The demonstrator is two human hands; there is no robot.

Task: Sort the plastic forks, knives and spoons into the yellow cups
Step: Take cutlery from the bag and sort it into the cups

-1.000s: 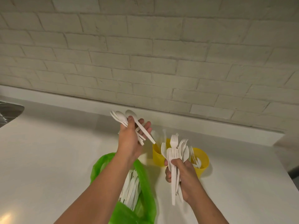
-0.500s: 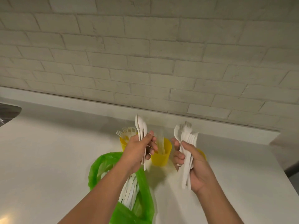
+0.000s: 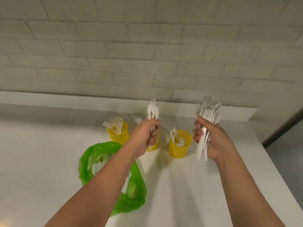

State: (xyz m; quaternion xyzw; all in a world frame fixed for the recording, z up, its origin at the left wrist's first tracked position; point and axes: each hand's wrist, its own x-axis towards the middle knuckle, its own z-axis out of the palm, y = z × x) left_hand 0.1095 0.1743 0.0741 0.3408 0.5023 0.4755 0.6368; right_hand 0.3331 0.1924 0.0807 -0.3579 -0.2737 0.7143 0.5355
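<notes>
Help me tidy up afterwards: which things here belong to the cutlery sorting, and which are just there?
Part of the job:
- three yellow plastic cups: left with forks, middle behind the left hand, right
- white plastic spoons in the left hand
- mixed white plastic cutlery bundle in the right hand
- green plastic bag of cutlery

Just there:
- white countertop
- pale brick wall

Person, two bare forearms shown: left hand point(image 3: 144, 134) and right hand point(image 3: 213, 140) ungloved; no sleeves, rings or wristwear are seen.
</notes>
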